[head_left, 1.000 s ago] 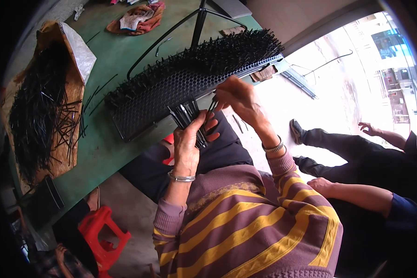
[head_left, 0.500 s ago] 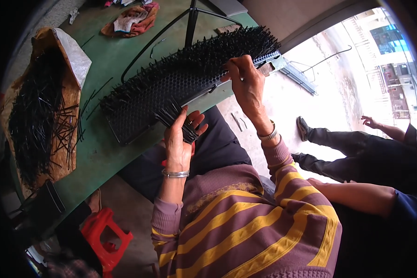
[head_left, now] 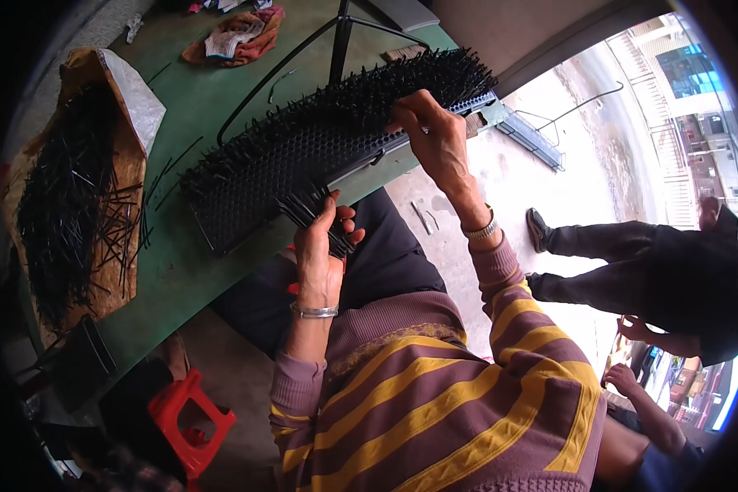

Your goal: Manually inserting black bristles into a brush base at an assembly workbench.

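Observation:
A long black panel [head_left: 254, 193] full of small holes lies tilted along the near edge of the green table. Dense black strips [head_left: 369, 92] stand up from its far side; the near part shows bare holes. My left hand [head_left: 320, 234] is closed around a bundle of thin black strips [head_left: 303, 205], just off the panel's near edge. Over the panel's right part, my right hand [head_left: 435, 131] has its fingers pinched together at the edge of the standing strips. Whatever sits between those fingertips is hidden or too small to name.
Left on the table [head_left: 168, 271], an opened brown sack [head_left: 127, 279] holds a heap of loose black strips [head_left: 61, 205]. A thin black metal stand [head_left: 336, 53] and a crumpled reddish cloth [head_left: 242, 37] are behind the panel. A red stool [head_left: 190, 422] stands below; other people [head_left: 631, 262] are at right.
My right hand has shifted slightly left and up along the panel. The fingers of my left hand have curled in more around the bundle. At right, the other people have moved.

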### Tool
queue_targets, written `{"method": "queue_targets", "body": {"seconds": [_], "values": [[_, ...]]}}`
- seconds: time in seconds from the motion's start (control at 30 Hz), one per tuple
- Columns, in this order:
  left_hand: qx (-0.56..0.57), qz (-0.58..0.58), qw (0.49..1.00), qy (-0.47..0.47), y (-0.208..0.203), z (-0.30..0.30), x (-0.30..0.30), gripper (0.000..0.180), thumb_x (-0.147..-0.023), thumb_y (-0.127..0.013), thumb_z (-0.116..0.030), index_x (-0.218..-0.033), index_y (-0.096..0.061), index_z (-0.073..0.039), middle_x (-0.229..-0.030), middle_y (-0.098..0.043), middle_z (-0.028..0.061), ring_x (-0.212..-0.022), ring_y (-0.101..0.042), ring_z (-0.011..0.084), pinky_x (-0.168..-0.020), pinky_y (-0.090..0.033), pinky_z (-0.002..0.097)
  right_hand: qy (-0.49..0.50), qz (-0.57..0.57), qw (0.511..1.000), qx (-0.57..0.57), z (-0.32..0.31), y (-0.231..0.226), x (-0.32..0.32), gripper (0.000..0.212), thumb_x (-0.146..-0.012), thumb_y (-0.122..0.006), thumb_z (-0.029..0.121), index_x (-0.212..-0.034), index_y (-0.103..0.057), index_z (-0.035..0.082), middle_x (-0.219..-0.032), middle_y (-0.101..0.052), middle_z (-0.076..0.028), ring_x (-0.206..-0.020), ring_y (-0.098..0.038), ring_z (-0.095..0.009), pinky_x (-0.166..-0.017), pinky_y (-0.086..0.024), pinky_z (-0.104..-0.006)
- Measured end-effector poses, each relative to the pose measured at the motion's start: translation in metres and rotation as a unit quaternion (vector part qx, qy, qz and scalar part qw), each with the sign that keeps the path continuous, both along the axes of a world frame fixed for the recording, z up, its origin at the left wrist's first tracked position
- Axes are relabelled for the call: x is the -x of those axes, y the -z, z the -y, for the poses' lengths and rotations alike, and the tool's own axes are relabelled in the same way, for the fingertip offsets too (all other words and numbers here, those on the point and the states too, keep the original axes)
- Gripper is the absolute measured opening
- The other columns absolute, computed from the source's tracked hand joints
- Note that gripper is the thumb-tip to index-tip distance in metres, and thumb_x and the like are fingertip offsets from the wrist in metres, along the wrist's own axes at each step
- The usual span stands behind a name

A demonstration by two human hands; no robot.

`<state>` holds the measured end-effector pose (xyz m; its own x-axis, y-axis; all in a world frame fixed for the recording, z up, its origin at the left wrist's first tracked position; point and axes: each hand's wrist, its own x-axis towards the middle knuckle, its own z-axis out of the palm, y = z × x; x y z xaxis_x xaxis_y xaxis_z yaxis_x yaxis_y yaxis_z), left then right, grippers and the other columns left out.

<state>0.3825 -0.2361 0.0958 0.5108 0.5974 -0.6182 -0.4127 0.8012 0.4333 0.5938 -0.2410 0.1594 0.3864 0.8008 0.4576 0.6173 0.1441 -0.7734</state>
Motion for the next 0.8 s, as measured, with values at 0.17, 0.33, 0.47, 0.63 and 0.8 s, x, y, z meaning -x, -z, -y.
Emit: {"method": "queue_targets", "body": {"seconds": [0.17,0.33,0.47,0.63,0.8], "values": [[-0.034,0.019,0.999,0.018,0.003,0.004,0.000,0.023,-0.097,-0.064,-0.025,-0.114,-0.062,-0.010,-0.084,-0.062,0.0012,-0.066,-0.052,0.0086,-0.060,-0.045,0.0279,-0.076,0.042,0.994,0.064,0.001,0.008,-0.009,0.004,-0.093,-0.061,0.003,-0.095,-0.062,0.000,-0.083,-0.070,-0.008,-0.080,-0.072,-0.016,-0.069,-0.054,-0.0258],[-0.026,-0.010,1.000,0.010,-0.008,0.008,-0.004,0.023,-0.094,-0.067,-0.021,-0.111,-0.062,-0.005,-0.081,-0.062,0.0042,-0.061,-0.052,0.0091,-0.053,-0.043,0.0252,0.047,0.168,0.983,0.046,0.003,0.010,0.008,0.004,-0.088,-0.065,0.003,-0.090,-0.064,0.006,-0.081,-0.064,-0.007,-0.073,-0.067,-0.020,-0.063,-0.050,-0.0311],[-0.040,-0.030,0.999,0.010,-0.014,0.013,-0.005,0.022,-0.093,-0.068,-0.021,-0.107,-0.066,-0.004,-0.082,-0.067,0.0068,-0.062,-0.056,0.0101,-0.051,-0.045,0.0248,0.079,0.247,0.965,0.028,-0.010,0.018,0.007,0.003,-0.085,-0.068,0.010,-0.086,-0.065,0.009,-0.081,-0.059,-0.007,-0.068,-0.062,-0.024,-0.059,-0.048,-0.0356],[-0.051,-0.037,0.998,0.014,-0.021,0.015,-0.006,0.022,-0.091,-0.070,-0.021,-0.103,-0.069,-0.003,-0.087,-0.072,0.0098,-0.064,-0.062,0.0118,-0.051,-0.047,0.0250,0.115,0.311,0.943,0.033,-0.003,0.029,0.014,0.027,-0.085,-0.073,0.018,-0.112,-0.074,0.017,-0.085,-0.057,-0.006,-0.076,-0.060,-0.025,-0.063,-0.048,-0.0345],[-0.068,-0.051,0.996,0.029,-0.021,0.017,-0.003,0.024,-0.091,-0.071,-0.022,-0.105,-0.069,-0.003,-0.088,-0.072,0.0092,-0.065,-0.063,0.0127,-0.051,-0.046,0.0250,0.022,0.055,0.994,0.094,0.019,0.011,0.033,0.021,-0.090,-0.069,0.015,-0.111,-0.072,0.009,-0.084,-0.063,-0.005,-0.073,-0.062,-0.016,-0.065,-0.051,-0.0291]]}}
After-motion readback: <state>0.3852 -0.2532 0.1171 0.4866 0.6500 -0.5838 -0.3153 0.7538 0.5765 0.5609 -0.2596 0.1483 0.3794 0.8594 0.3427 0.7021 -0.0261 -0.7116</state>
